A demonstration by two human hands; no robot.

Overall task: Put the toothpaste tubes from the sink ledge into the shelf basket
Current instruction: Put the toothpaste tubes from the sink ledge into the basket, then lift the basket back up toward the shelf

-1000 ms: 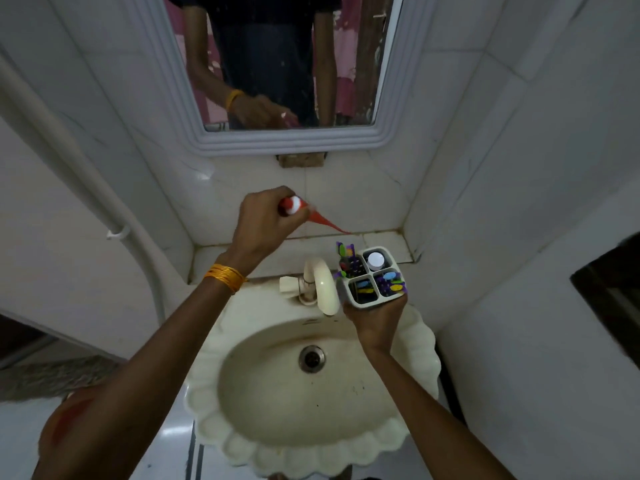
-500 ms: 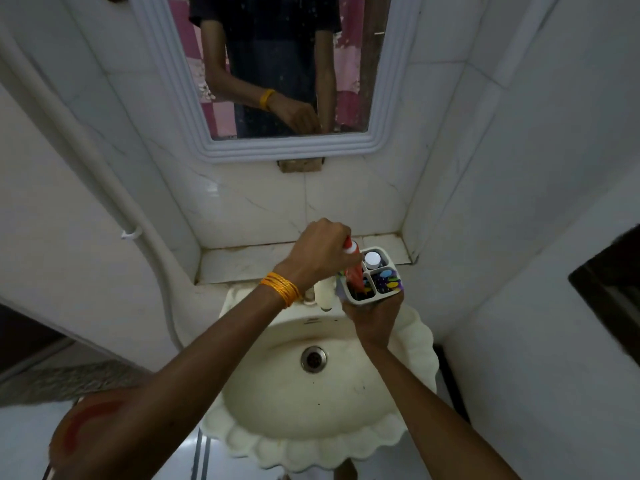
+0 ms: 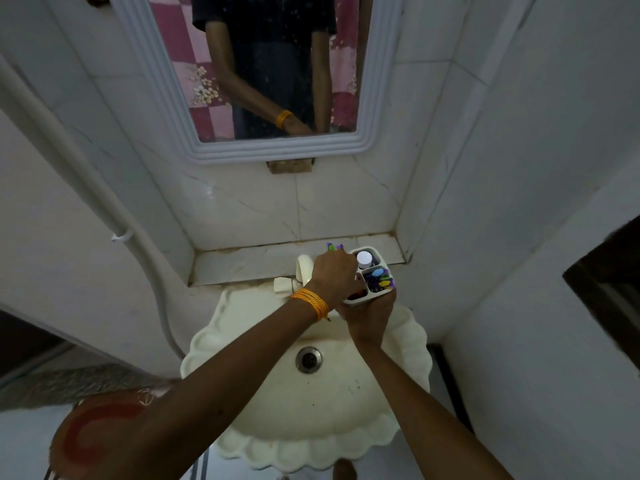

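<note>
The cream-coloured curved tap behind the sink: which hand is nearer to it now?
The left. The left hand is just to the right of the cream-coloured curved tap, reaching into the white divided plastic holder. The right hand is lower and further right, under that holder.

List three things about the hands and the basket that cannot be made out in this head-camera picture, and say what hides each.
1. Head view: whether the left hand still holds a tube; its back covers the fingers' grip.
2. Head view: the basket's near-left compartments, covered by that hand; only a red patch shows.
3. Head view: the right hand's fingers, hidden under the basket it holds.
</note>
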